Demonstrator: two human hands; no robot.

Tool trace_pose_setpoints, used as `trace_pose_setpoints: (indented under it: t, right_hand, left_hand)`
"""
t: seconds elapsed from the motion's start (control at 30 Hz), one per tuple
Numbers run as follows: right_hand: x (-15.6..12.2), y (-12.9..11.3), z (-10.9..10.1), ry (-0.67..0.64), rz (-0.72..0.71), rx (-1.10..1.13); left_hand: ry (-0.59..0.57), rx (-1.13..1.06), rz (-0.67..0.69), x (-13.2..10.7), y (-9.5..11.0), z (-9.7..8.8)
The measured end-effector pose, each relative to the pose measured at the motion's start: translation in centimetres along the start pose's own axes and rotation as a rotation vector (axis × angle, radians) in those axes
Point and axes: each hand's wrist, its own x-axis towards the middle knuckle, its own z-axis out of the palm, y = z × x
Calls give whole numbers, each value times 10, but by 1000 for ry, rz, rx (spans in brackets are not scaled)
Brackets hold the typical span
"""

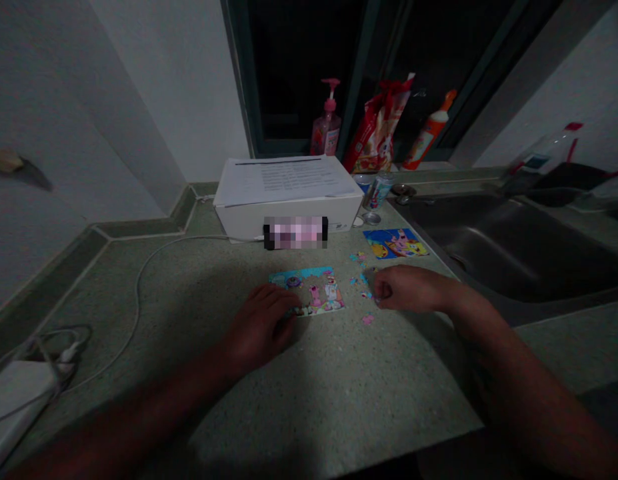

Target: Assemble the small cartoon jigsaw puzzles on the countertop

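Our right hand (403, 288) curls loosely, fingertips down by the small, knobbed pieces (368, 320); we cannot tell whether it pinches one. Our left hand (261, 323) lies relaxed, fingers gently bent and unclenched, over the left edge of the puzzle (316, 293), a thin, bright rectangle with a ragged gap in its middle. The puzzle sits flat on the speckled, stone-like counter (339, 387), and the loose pieces scatter between it and our right hand. Just beyond them lies a flat, colourful card (396, 243). Behind the puzzle stands a smooth white box (249, 222) topped with printed paper (289, 180); rightward, the metal sink (513, 247) dips, dull and rounded.
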Motion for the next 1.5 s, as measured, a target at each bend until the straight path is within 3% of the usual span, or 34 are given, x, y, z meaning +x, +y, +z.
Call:
trace_pose_setpoints:
  t: [0.33,0.53,0.87,1.0,1.17,1.33,1.5]
  right_hand:
    - [1,3,1,1,-21,-14]
    - [3,4,3,15,-80,6]
    - [4,8,4,42,-167,195]
    - [12,-10,13,191,-346,336]
    - [28,-56,47,322,-575,603]
    - [36,-89,73,348,-594,776]
    - [35,-101,79,469,-631,736]
  left_hand:
    - [-9,1,-3,0,0,0]
    - [43,-7,66,-2,-7,6]
    - [40,-4,70,-1,-2,3]
    - [95,23,149,-4,-5,7]
    - [126,14,223,-6,-2,6]
    - [133,-70,175,-5,-1,7]
    - [106,-176,54,-7,-2,14]
